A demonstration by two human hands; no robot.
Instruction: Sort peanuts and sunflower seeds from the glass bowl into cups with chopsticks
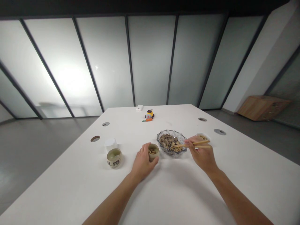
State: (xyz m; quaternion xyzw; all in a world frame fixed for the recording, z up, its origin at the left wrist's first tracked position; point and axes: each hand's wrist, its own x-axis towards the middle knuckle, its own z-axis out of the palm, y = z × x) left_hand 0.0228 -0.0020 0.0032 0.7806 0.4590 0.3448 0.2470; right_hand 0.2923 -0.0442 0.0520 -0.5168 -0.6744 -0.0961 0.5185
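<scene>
My left hand [142, 162] wraps around a small beige cup [153, 151] with brownish pieces inside, standing on the white table [173, 190]. My right hand [201, 152] grips a pair of wooden chopsticks [191, 144]. Their tips reach left over a glass bowl [171, 142] filled with seeds and nuts. Right behind that hand sits a small white dish [203, 136] with nuts in it.
A second beige cup with black lettering [114, 158] stands left of my left hand, a small white container [110, 144] behind it. Farther back lie a yellow toy [149, 114], an orange carrot toy [147, 120] and a white box [139, 108]. Round cable holes [95, 138] dot the table.
</scene>
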